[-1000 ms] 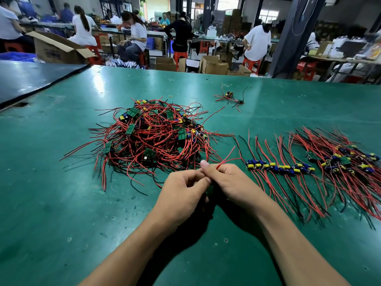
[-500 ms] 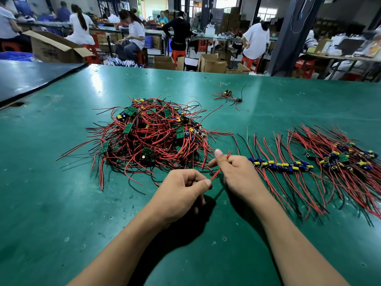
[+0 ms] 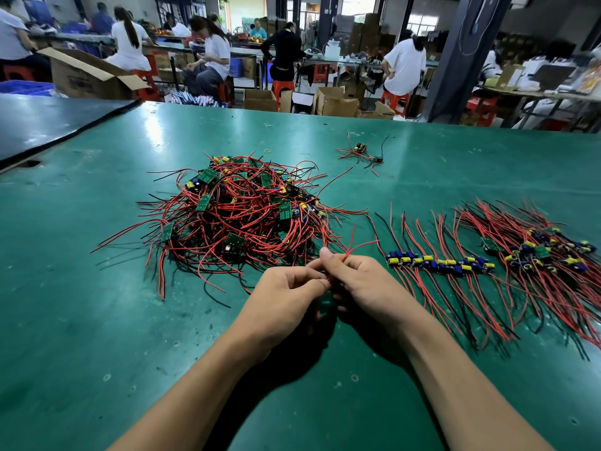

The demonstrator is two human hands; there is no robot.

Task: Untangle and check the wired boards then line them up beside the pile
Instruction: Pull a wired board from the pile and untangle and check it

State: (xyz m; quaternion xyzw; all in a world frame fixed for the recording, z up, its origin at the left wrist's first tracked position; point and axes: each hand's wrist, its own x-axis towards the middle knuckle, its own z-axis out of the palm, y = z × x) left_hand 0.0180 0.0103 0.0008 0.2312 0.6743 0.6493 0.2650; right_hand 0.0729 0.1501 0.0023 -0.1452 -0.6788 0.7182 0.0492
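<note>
On the green-topped bench (image 3: 97, 320), a tangled pile of red- and black-wired green boards (image 3: 240, 216) lies left of centre. Right of it runs a row of lined-up wired boards (image 3: 439, 263), meeting a looser heap of wired boards (image 3: 546, 252) at the right edge. A small stray wired board (image 3: 361, 153) lies behind, nearer the far edge. Just before the pile, the left hand (image 3: 279, 297) and right hand (image 3: 364, 284) meet, pinching a thin red wire (image 3: 354, 249).

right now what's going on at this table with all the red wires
A person works at a green table. Their left hand and right hand meet just in front of the tangled pile of wired boards, both pinching red wires; any board on them is hidden between the hands. To the right, a row of boards lies lined up, a looser heap beyond it. A small stray bunch lies farther back.
</note>
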